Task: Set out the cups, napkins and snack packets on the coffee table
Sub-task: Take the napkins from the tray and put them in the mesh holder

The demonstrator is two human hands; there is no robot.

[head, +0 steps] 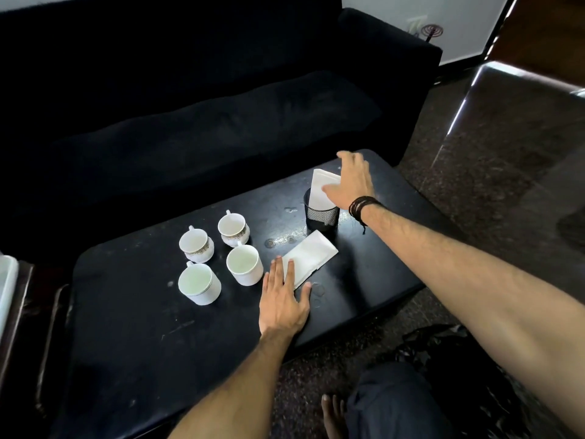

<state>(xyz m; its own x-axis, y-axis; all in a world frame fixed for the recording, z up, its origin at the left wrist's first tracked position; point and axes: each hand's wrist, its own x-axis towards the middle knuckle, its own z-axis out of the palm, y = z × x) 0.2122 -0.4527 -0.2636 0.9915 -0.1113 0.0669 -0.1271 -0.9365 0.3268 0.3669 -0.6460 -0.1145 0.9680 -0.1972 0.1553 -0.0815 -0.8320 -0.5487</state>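
Observation:
Several white cups stand grouped on the black coffee table point(133, 327): two patterned ones point(196, 245) point(233, 230) at the back, two plain ones point(199, 285) point(244, 263) in front. A folded white napkin point(311, 256) lies flat to their right. My left hand point(285, 296) rests palm down on the napkin's near corner, fingers spread. A black mesh holder point(321, 215) with white napkins point(321, 188) standing in it sits behind. My right hand point(351, 182) hovers over those napkins, fingers apart, its thumb against them. No snack packets are in view.
A dark sofa point(205, 115) runs along the table's far side. A black bag point(443, 346) lies on the speckled floor to the right, near my knee and bare foot. A pale container edge point(6, 286) shows at far left.

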